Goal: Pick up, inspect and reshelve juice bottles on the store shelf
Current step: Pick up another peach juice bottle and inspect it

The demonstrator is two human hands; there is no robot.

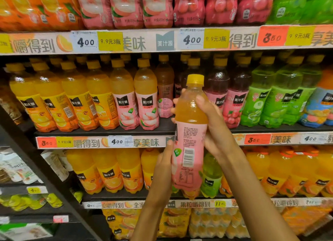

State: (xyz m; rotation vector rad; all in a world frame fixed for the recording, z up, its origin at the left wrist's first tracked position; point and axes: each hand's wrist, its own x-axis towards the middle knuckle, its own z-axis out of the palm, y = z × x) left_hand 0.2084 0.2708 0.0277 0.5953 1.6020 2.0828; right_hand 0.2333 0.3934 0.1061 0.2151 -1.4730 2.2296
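Hidden: the right hand (212, 125) covers the right side of the juice bottle (191, 132); its fingertips (175, 101) show past the left edge. Label print is too small to read (barcode visible).
Left hand: left hand (164, 161) holds the lower label, thumb along the left edge, fingers behind.
Right hand: curled round the bottle's shoulder, thumb in front.
Open room: an empty slot on the middle shelf (108, 132), just left of the right fingertips, beside the peach bottles (146, 96).
Axis: upright, yellow cap (195, 79) up, slightly tilted.
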